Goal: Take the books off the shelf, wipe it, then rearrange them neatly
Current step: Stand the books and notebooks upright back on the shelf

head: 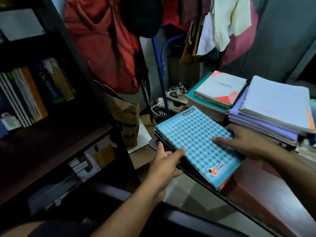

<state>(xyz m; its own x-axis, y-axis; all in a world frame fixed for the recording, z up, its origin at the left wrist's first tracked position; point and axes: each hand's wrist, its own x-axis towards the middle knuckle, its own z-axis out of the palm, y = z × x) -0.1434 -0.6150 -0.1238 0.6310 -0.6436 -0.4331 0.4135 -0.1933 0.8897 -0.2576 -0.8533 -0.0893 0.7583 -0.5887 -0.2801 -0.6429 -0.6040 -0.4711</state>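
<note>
A stack of notebooks topped by a teal checked notebook (198,142) lies on the reddish table (259,190) at its left edge, partly overhanging it. My left hand (166,161) grips the stack's left side, thumb on the cover and fingers underneath. My right hand (242,139) rests flat on the cover's right part with fingers spread. A dark wooden shelf (56,146) stands at the left, with several books (34,93) still leaning at its back left.
Two more piles sit on the table behind: one topped by a white and red notebook (220,88), one of pale blue notebooks (277,103). A brown paper bag (126,117), shoes (171,100) and hanging clothes (106,41) crowd the gap between shelf and table.
</note>
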